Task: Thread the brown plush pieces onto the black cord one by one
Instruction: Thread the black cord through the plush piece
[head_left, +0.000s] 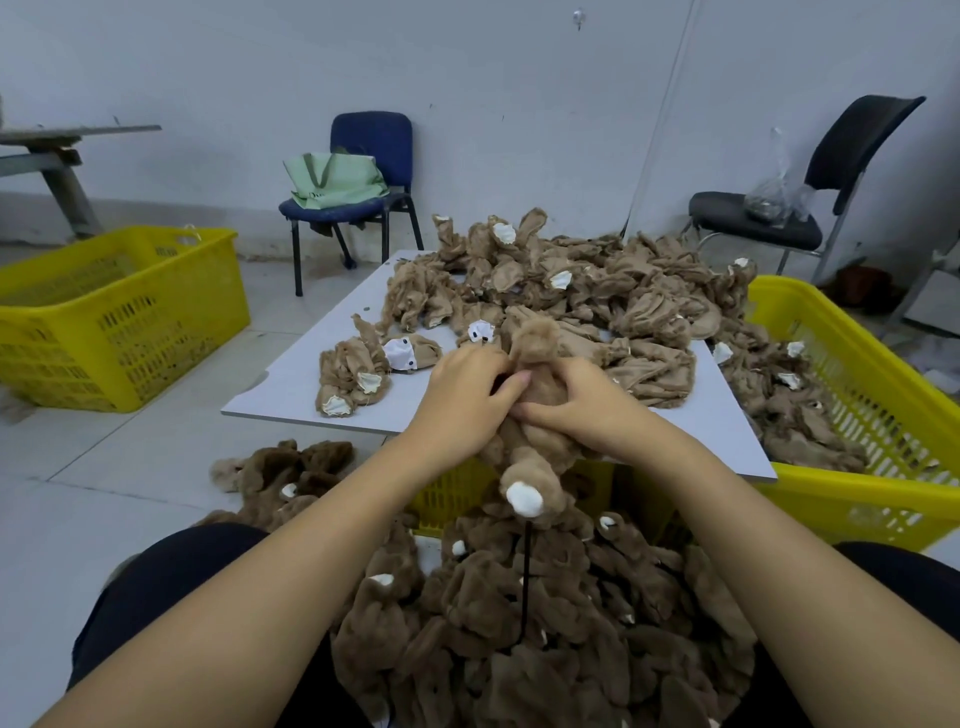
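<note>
Below the white board (291, 400), a black cord (525, 587) hangs into a lap heap of plush (519, 649). Left hand (462, 395) and right hand (582, 410) clutch one plush piece (535, 384), probably mid-threading; guide the cord slowly. Beyond the board's near edge, unthreaded pieces (597, 280) wait.

brown plush piece (535, 400) upright (white-tipped), black cord (525, 582) hanging below

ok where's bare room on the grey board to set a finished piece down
Bare patches on the grey board: its left edge beside the small plush cluster, and the near right corner. The heaped inside-out plush pieces crowd the rest.
</note>
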